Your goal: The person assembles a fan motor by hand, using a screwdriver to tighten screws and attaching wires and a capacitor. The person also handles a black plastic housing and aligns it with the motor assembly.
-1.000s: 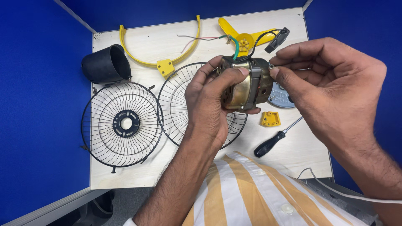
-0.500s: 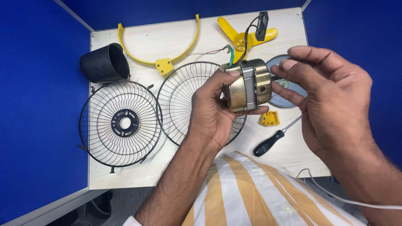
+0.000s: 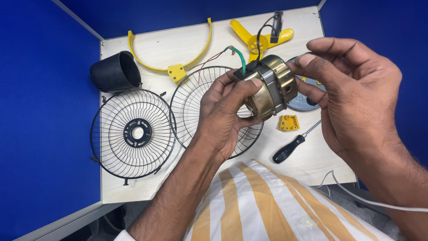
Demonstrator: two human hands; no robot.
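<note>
Centrally, brass-coloured motor point(image 3: 272, 87) between hands.

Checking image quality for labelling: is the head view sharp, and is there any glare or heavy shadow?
Head view: evenly lit and sharp; soft glare on the brass-coloured motor held in the left hand; faint shadows under the wire guards; right hand looms large, close to the lens.

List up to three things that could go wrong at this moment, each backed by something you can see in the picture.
1. The left hand holds the fan motor in the air, the right hand touching only by fingertips; it might slip onto the wire guard below.
2. Its loose wires could snag or bend.
3. The screwdriver lies near the table edge and might get knocked off.
</note>
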